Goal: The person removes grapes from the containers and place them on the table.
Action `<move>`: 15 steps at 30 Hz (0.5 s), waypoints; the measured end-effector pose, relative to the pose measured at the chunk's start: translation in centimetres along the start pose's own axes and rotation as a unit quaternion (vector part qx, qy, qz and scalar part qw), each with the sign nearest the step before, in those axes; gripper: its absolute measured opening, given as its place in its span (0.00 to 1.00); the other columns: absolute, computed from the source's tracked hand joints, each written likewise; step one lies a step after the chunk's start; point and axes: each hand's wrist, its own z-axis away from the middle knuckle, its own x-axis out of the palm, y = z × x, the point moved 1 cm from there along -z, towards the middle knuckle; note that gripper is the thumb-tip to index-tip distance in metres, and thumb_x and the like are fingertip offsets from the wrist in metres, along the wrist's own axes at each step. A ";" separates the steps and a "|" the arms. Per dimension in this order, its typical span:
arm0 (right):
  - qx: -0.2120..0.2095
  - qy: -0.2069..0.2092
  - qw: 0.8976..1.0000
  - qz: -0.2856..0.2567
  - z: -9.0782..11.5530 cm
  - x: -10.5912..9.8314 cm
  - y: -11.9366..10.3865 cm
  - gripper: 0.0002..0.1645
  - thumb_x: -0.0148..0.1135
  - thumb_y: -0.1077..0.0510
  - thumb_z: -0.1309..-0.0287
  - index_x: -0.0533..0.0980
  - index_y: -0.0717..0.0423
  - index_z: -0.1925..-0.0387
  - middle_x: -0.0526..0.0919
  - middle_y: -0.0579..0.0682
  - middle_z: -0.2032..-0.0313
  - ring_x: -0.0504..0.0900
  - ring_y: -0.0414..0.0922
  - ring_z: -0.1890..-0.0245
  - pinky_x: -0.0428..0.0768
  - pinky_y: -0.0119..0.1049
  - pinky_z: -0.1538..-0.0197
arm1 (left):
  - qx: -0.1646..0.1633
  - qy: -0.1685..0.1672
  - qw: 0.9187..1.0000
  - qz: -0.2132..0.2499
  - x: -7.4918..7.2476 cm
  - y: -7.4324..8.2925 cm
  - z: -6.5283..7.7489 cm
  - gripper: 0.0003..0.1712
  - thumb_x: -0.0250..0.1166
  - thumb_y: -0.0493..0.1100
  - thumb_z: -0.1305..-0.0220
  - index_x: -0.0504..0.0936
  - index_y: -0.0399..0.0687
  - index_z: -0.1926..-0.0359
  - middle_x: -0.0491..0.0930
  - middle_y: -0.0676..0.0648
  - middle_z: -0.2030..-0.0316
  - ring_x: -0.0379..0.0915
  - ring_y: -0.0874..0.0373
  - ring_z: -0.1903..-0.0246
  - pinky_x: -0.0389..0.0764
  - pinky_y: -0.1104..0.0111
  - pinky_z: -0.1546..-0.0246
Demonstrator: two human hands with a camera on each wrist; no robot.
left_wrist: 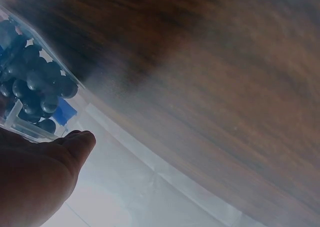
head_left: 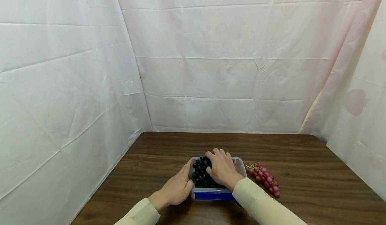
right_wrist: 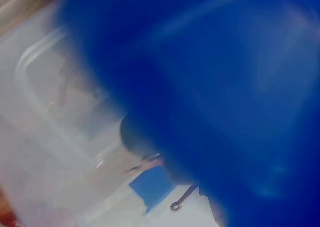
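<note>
A clear plastic food container with a blue clip flap along its near side sits on the table. Inside lies a bunch of black grapes, also seen through the wall in the left wrist view. My left hand rests against the container's left side, fingers straight along the wall. From above, my right hand grips the grapes with bent fingers, its thumb on their left; the palm hides part of the bunch. Blurred blue plastic fills much of the right wrist view.
A bunch of red grapes with a green stem lies on the table just right of the container. The dark wooden table has white sheets hanging behind it and at both sides.
</note>
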 end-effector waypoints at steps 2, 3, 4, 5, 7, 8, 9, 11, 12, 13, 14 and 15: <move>-0.001 0.003 1.000 0.001 0.0 0.0 0.2 0.25 0.69 0.54 0.38 0.79 0.48 0.39 0.80 0.54 0.49 0.76 0.52 0.53 0.74 0.50 0.52 | -0.001 0.001 1.000 -0.002 0.0 0.0 0.0 0.41 0.44 0.45 0.24 0.40 0.42 0.17 0.47 0.41 0.19 0.55 0.46 0.25 0.66 0.47 0.31; -0.001 0.005 1.000 0.001 0.0 -0.1 0.3 0.25 0.68 0.54 0.38 0.79 0.48 0.39 0.80 0.53 0.50 0.76 0.52 0.55 0.74 0.49 0.53 | -0.001 0.003 1.000 -0.002 0.0 0.0 0.0 0.41 0.44 0.45 0.24 0.40 0.42 0.17 0.47 0.41 0.19 0.55 0.46 0.25 0.66 0.48 0.31; -0.002 0.006 1.000 0.001 0.0 -0.1 0.4 0.25 0.68 0.54 0.37 0.79 0.49 0.39 0.79 0.53 0.51 0.75 0.51 0.56 0.75 0.49 0.54 | -0.001 0.004 1.000 -0.003 0.1 0.0 0.0 0.41 0.44 0.45 0.24 0.40 0.41 0.17 0.47 0.41 0.20 0.55 0.47 0.25 0.66 0.48 0.30; -0.002 0.009 1.000 0.002 0.0 -0.2 0.5 0.24 0.68 0.54 0.37 0.79 0.49 0.39 0.79 0.53 0.52 0.75 0.51 0.57 0.76 0.49 0.53 | -0.001 0.004 1.000 -0.004 0.1 -0.1 0.0 0.41 0.44 0.45 0.24 0.40 0.41 0.17 0.47 0.41 0.19 0.54 0.47 0.25 0.66 0.48 0.30; -0.004 0.014 1.000 0.000 -0.1 -0.5 0.7 0.24 0.68 0.55 0.37 0.79 0.49 0.40 0.79 0.53 0.54 0.75 0.50 0.58 0.77 0.49 0.54 | -0.001 0.004 1.000 -0.004 0.1 -0.1 0.0 0.40 0.44 0.45 0.23 0.40 0.42 0.17 0.47 0.41 0.19 0.54 0.47 0.24 0.65 0.48 0.30; -0.004 0.016 1.000 -0.002 -0.1 -0.6 0.8 0.24 0.68 0.55 0.37 0.78 0.49 0.40 0.79 0.52 0.54 0.75 0.50 0.59 0.77 0.49 0.54 | 0.000 0.004 1.000 -0.004 0.1 -0.1 0.0 0.40 0.44 0.45 0.23 0.40 0.42 0.17 0.47 0.41 0.19 0.53 0.47 0.24 0.65 0.48 0.29; -0.004 0.018 1.000 -0.004 -0.1 -0.7 0.9 0.24 0.68 0.55 0.36 0.78 0.49 0.40 0.78 0.52 0.55 0.75 0.49 0.59 0.77 0.48 0.55 | 0.000 0.004 1.000 -0.004 0.1 -0.1 0.0 0.40 0.43 0.45 0.23 0.40 0.42 0.17 0.47 0.41 0.19 0.53 0.48 0.24 0.64 0.48 0.29; -0.004 0.021 1.000 -0.008 -0.1 -1.1 1.0 0.23 0.68 0.55 0.36 0.78 0.49 0.40 0.78 0.52 0.55 0.74 0.49 0.59 0.78 0.47 0.55 | 0.001 0.003 1.000 -0.004 0.1 -0.1 0.0 0.40 0.43 0.45 0.23 0.39 0.42 0.17 0.46 0.41 0.19 0.51 0.48 0.23 0.63 0.48 0.28; -0.003 0.022 1.000 -0.010 -0.1 -1.3 1.1 0.24 0.68 0.55 0.36 0.78 0.49 0.39 0.78 0.52 0.56 0.74 0.48 0.59 0.78 0.46 0.56 | 0.001 0.003 1.000 -0.004 0.0 0.0 0.0 0.40 0.43 0.45 0.22 0.39 0.42 0.17 0.46 0.41 0.19 0.51 0.48 0.23 0.62 0.48 0.28; -0.003 0.022 1.000 -0.011 -0.1 -1.5 1.2 0.24 0.68 0.55 0.35 0.77 0.49 0.39 0.77 0.51 0.56 0.73 0.47 0.60 0.78 0.44 0.57 | 0.000 0.002 1.000 -0.003 0.0 0.0 0.0 0.40 0.43 0.45 0.22 0.39 0.42 0.17 0.45 0.41 0.19 0.50 0.48 0.23 0.62 0.48 0.28; -0.002 0.023 1.000 -0.013 -0.1 -1.7 1.3 0.24 0.68 0.55 0.35 0.77 0.49 0.39 0.77 0.51 0.56 0.73 0.47 0.60 0.77 0.43 0.58 | 0.000 0.001 1.000 -0.002 0.0 0.0 0.0 0.40 0.43 0.45 0.22 0.39 0.42 0.17 0.45 0.40 0.19 0.50 0.48 0.23 0.61 0.48 0.28; -0.001 0.023 1.000 -0.016 -0.1 -1.9 1.3 0.24 0.67 0.55 0.34 0.77 0.49 0.38 0.77 0.51 0.56 0.72 0.46 0.60 0.77 0.42 0.60 | -0.001 0.000 1.000 -0.002 -0.1 0.1 0.1 0.40 0.43 0.45 0.22 0.38 0.42 0.17 0.45 0.40 0.19 0.50 0.48 0.23 0.61 0.48 0.28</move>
